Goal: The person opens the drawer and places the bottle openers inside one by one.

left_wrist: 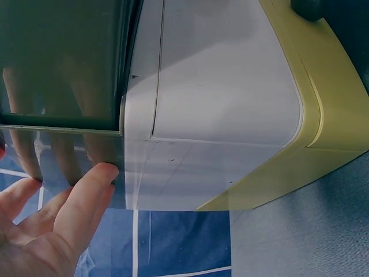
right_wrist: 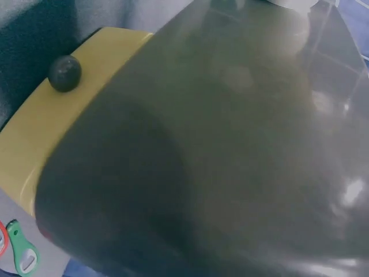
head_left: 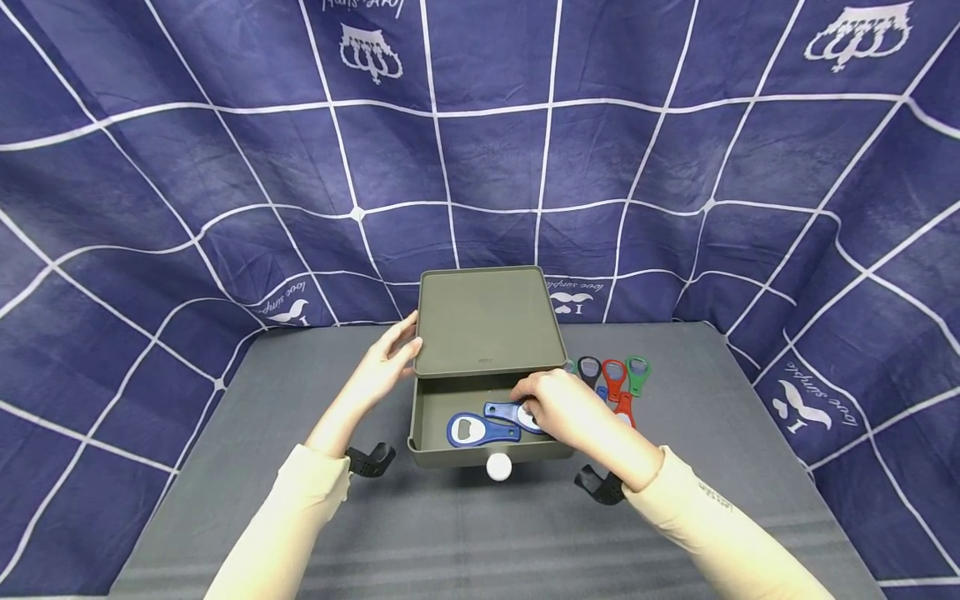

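Note:
A dark olive box (head_left: 489,323) stands on the table with its drawer (head_left: 491,458) pulled out toward me. Inside lie two blue bottle openers, one flat at the front (head_left: 483,430) and another blue bottle opener (head_left: 501,410) just behind it. My right hand (head_left: 566,408) reaches over the drawer's right side and pinches that rear opener, covering part of its head. My left hand (head_left: 382,367) rests against the box's left side with fingers extended; in the left wrist view its fingertips (left_wrist: 104,170) touch the glossy wall. The right wrist view does not show my right hand.
Right of the box lie more bottle openers: black (head_left: 589,369), red (head_left: 614,377) and green (head_left: 638,372), some partly hidden by my right arm. A white round knob (head_left: 498,467) sticks out from the drawer front. A blue checked curtain (head_left: 495,167) hangs behind the table.

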